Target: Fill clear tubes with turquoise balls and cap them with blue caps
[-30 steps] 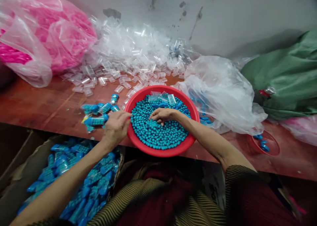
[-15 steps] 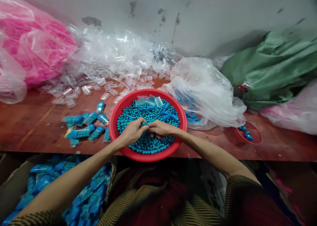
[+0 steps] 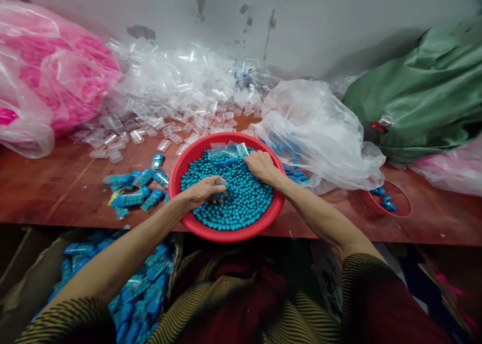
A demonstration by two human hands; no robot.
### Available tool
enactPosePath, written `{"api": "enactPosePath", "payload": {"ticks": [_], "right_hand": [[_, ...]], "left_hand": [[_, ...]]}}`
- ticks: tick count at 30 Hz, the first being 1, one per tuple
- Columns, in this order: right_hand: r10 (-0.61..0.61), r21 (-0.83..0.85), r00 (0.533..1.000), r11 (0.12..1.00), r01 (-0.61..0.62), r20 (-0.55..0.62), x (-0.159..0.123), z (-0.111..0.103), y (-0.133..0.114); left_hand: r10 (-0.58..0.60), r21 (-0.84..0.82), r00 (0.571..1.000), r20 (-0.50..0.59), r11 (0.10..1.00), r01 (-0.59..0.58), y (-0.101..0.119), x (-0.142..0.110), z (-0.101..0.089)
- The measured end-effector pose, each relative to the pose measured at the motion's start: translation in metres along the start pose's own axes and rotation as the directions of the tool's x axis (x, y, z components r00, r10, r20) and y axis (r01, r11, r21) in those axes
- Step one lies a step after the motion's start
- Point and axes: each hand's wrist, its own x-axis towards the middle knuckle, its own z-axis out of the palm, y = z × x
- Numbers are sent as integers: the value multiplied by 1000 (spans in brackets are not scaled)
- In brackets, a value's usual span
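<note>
A red basin (image 3: 176, 181) full of round blue beads (image 3: 241, 211) stands in front of me. Over the beads on its left side, my left hand (image 3: 206, 191) is closed around a small clear plastic case (image 3: 220, 184) with blue showing through it. My right hand (image 3: 263, 167) is at the basin's upper right, fingers curled down among the blue pieces; its fingertips are hidden, and I cannot make out what they grip. Just left of it, clear cases (image 3: 222, 153) and a blue cap piece (image 3: 225, 162) lie on the beads.
Filled blue-capped cases (image 3: 131, 197) lie left of the basin; many more fill a carton (image 3: 141, 278) below. Loose clear cases (image 3: 165, 103) are heaped behind. A pink-filled bag (image 3: 64, 68), a white plastic bag (image 3: 316, 133), a green sack (image 3: 417, 93) and a small red basket (image 3: 399, 203) surround the basin.
My left hand came from the basin's left rim to over the beads. Both hands met there half a second ago; since then my right hand has moved away to the basin's upper right.
</note>
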Motion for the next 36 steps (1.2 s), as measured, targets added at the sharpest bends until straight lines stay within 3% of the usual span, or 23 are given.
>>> {"api": "enactPosePath", "payload": {"ticks": [3, 7, 11, 14, 17, 20, 22, 24, 27, 33, 36], "right_hand": [[-50, -21, 988, 999, 47, -144, -2, -3, -3], [-120, 161, 985, 977, 140, -127, -15, -3, -17], [-271, 334, 941, 884, 328, -204, -32, 12, -34], [-296, 484, 898, 763, 428, -327, -39, 23, -39], [-226, 628, 903, 655, 419, -367, -43, 25, -38], [-125, 614, 910, 702, 362, -395, -45, 25, -38], [-146, 544, 897, 751, 375, -417, -47, 26, -40], [-202, 518, 878, 741, 427, -435, -48, 28, -42], [-148, 615, 865, 647, 451, -479, -49, 29, -45], [65, 866, 926, 384, 321, -372, -48, 28, -45], [82, 891, 935, 342, 298, -345, -49, 28, -44]], "left_hand": [[1, -120, 999, 44, 993, 4, 1, -5, -2], [28, -157, 999, 46, 987, -20, -1, -5, 1], [120, -116, 991, -66, 985, -127, -3, -5, 8], [171, -124, 982, -86, 976, -181, -4, -6, 12], [163, -123, 983, -80, 977, -172, -5, -10, 14], [150, -107, 986, -78, 982, -158, -6, -13, 17], [166, -108, 982, -91, 978, -176, -6, -14, 19], [190, -116, 976, -109, 972, -202, -7, -15, 21], [222, -119, 970, -99, 965, -233, -9, -17, 23], [258, -113, 962, -93, 957, -267, -8, -18, 27], [257, -121, 962, -86, 956, -266, -9, -19, 28]]}}
